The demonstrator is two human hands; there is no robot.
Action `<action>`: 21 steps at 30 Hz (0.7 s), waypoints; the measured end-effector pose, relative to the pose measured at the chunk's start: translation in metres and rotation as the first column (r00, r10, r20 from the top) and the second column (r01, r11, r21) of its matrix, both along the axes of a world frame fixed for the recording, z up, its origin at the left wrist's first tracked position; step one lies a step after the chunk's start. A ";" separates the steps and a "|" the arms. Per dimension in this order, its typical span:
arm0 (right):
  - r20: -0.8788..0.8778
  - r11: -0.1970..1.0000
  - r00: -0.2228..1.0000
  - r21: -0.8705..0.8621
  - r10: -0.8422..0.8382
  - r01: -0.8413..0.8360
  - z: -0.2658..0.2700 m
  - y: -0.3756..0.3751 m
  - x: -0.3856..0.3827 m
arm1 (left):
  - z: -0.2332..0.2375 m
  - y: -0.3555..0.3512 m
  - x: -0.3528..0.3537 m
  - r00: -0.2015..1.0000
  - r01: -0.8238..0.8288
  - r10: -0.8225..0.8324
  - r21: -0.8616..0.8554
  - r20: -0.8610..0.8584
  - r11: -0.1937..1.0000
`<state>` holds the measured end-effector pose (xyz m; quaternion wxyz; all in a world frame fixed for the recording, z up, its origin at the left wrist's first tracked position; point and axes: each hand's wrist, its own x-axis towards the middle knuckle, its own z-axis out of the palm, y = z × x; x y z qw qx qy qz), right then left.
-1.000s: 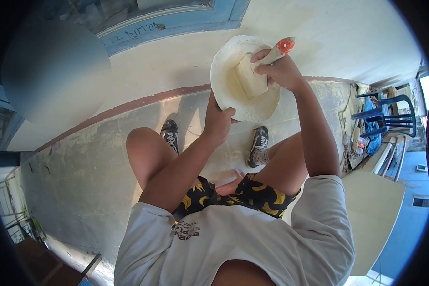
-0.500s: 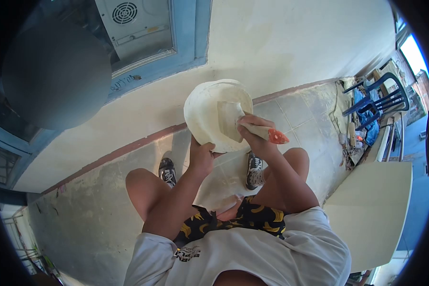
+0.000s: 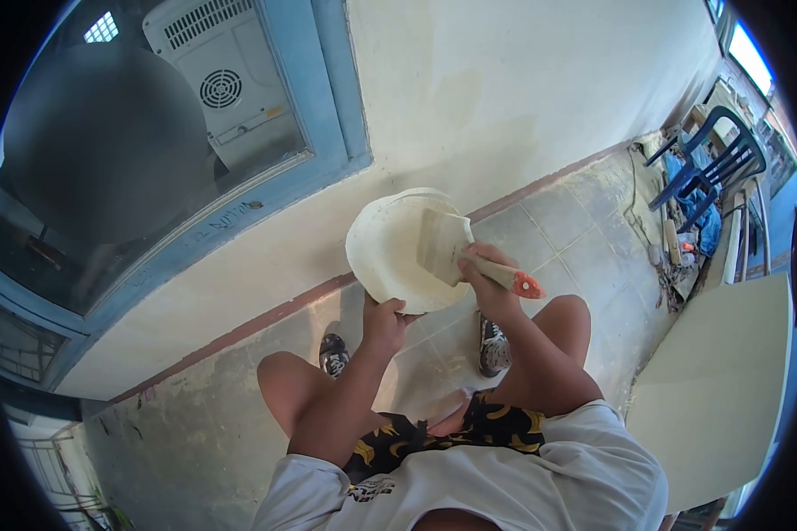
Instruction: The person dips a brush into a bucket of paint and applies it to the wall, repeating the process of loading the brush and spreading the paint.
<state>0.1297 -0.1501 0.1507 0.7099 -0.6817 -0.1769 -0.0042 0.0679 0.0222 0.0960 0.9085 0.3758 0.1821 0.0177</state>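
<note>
My left hand [image 3: 385, 324] grips the near edge of a white, paint-coated bowl [image 3: 369, 252], thumb over the rim and fingers underneath. The bowl is tipped so that its inside faces me. In my right hand [image 3: 491, 276] is a wide paintbrush [image 3: 440, 245], held by its pale handle with a red end. Its broad bristles lie over the bowl's inside, close to the right-hand rim. Both hands are out in front of my knees, above the tiled floor.
Ahead rises a cream wall [image 3: 505, 97] with a reddish strip along its foot. A blue-framed window [image 3: 332, 106] is at upper left. To the right stand a dark blue plastic chair [image 3: 713, 159], piled clutter and a pale board [image 3: 713, 389]. My shoes [image 3: 494, 345] rest on the floor tiles [image 3: 558, 230].
The view has shifted, so more of the window shows and the bowl and both hands sit lower in it. Both hands keep their hold on the bowl and paintbrush.
</note>
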 end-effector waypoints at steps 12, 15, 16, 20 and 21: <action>0.359 0.992 0.933 -0.123 0.039 0.006 -0.008 0.006 0.008 | -0.002 -0.001 0.011 1.000 -0.013 0.013 -0.037 -0.005 0.999; 0.258 0.994 0.965 -0.110 0.044 -0.015 -0.013 0.007 0.012 | -0.003 -0.002 0.016 1.000 -0.011 0.011 -0.007 -0.023 1.000; 0.262 0.994 0.964 -0.112 0.040 -0.011 -0.015 0.006 0.012 | -0.004 -0.003 0.016 0.999 -0.006 0.006 0.010 -0.045 1.000; -0.271 0.961 0.959 0.232 -0.086 0.151 -0.014 0.005 0.016 | -0.006 -0.004 0.018 0.998 -0.002 0.002 0.000 -0.056 1.000; -0.405 0.925 0.913 0.330 -0.041 0.188 -0.014 0.003 0.020 | -0.008 -0.003 0.019 0.999 0.008 -0.008 -0.006 -0.052 1.000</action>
